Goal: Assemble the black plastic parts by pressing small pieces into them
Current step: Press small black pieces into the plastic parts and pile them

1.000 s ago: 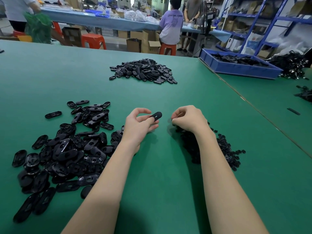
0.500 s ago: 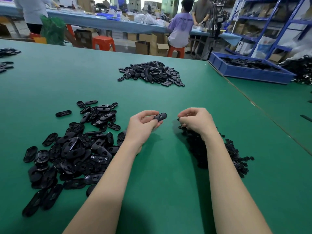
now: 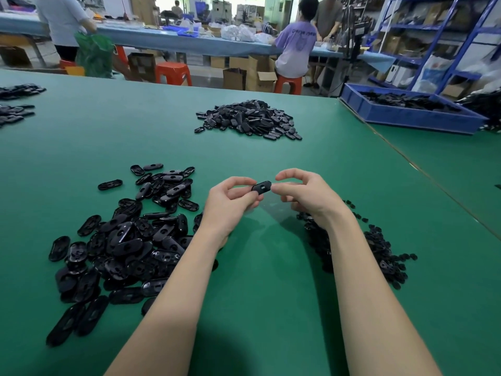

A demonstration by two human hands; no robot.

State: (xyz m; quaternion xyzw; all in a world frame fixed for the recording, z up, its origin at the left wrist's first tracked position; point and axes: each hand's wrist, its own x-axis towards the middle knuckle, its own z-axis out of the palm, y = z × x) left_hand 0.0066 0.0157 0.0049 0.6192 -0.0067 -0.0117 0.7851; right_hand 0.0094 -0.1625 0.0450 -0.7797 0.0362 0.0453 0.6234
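My left hand (image 3: 230, 202) pinches a small black oval plastic part (image 3: 262, 186) above the green table (image 3: 271, 280). The thumb and fingers of my right hand (image 3: 303, 194) are curled, their tips meeting the part's right end. Whether a small piece sits between those fingertips is hidden. A heap of black oval parts (image 3: 127, 240) lies to the left under my left forearm. Under my right wrist lies a heap of small black pieces (image 3: 379, 253).
A third pile of black parts (image 3: 249, 120) lies farther back in the middle. A blue bin (image 3: 412, 115) of black parts stands at the back right, beyond a seam in the table. More parts (image 3: 13, 104) lie far left. People work at a bench behind.
My right hand has lifted off the heap of small pieces and moved left to the part held by my left hand. The view has tilted up slightly.
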